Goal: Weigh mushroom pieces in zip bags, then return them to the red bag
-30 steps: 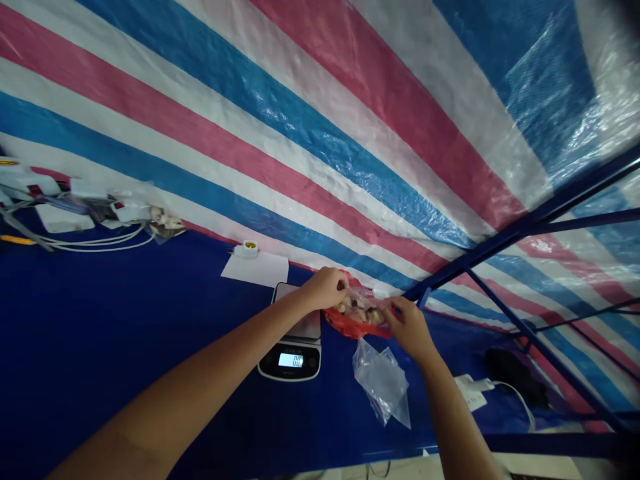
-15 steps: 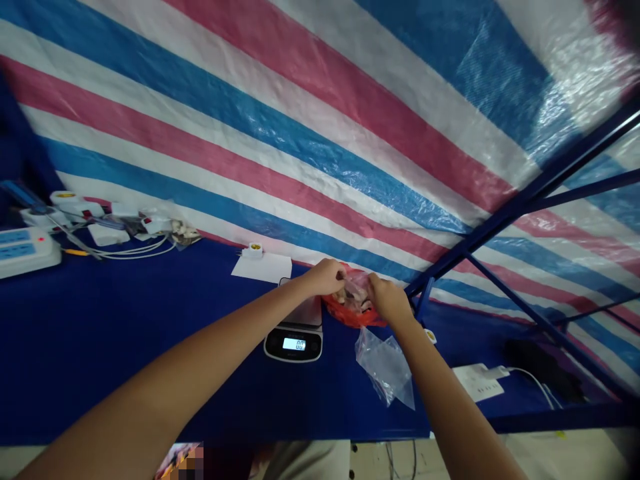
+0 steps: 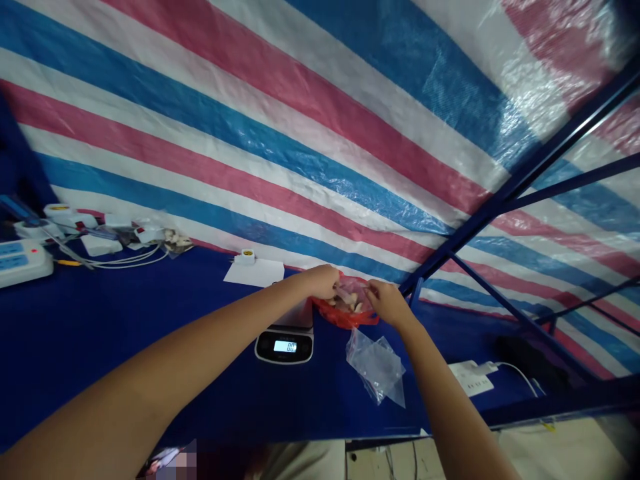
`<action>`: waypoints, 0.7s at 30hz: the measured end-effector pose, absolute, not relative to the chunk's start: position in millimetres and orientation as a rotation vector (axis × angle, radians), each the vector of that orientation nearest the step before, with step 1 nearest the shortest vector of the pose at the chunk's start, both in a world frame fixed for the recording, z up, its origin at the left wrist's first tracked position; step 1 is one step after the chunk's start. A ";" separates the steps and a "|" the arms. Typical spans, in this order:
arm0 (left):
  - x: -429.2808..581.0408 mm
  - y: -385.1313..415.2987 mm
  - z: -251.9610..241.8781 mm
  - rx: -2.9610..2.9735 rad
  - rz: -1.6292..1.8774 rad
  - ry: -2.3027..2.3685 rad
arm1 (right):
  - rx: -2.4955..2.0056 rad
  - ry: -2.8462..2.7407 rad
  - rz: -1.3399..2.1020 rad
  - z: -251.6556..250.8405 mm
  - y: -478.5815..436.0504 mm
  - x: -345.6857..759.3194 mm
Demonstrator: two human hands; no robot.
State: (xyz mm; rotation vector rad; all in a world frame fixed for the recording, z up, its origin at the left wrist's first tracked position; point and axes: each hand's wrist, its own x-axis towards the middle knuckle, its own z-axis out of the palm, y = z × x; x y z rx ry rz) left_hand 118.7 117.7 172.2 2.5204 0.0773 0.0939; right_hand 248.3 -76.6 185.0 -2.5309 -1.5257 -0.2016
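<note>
A red plastic bag (image 3: 345, 321) lies open at the back of the blue table, holding pale, irregular pieces (image 3: 353, 303) whose kind I cannot make out. Over its mouth, my left hand (image 3: 324, 281) is closed on a clear plastic bag (image 3: 345, 292), fingertips partly hidden. On the other side of the mouth, my right hand (image 3: 386, 300) pinches what looks like the same thin clear plastic. Under my left forearm stands a kitchen scale (image 3: 285, 347) with its display lit at 0.0. More flat clear bags (image 3: 377, 367) lie in front of the red bag.
White paper (image 3: 255, 272) with a small white plug-like item (image 3: 245, 257) lies behind the scale. Power strips and cables (image 3: 125, 257) crowd the far left. Another power strip (image 3: 470, 378) sits at the right. Blue metal bars (image 3: 460, 233) rise before the striped sheet (image 3: 250, 133).
The view has shifted slightly, moving the table things a little left. My hands stay at the red bag; the clear plastic between them has moved, and more pale pieces show.
</note>
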 end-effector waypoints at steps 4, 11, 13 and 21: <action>117.5 117.7 182.5 2.532 0.184 0.087 | -2.485 -1.450 -0.230 188.5 -79.4 252.2; 119.8 122.4 192.5 2.460 0.343 0.026 | -2.431 -1.389 -0.306 191.8 -79.7 251.5; 120.8 123.1 192.9 2.432 0.394 0.015 | -2.411 -1.386 -0.335 193.0 -80.1 252.6; 136.7 122.7 192.6 2.308 0.670 0.023 | -2.318 -1.347 -0.545 199.8 -75.1 258.3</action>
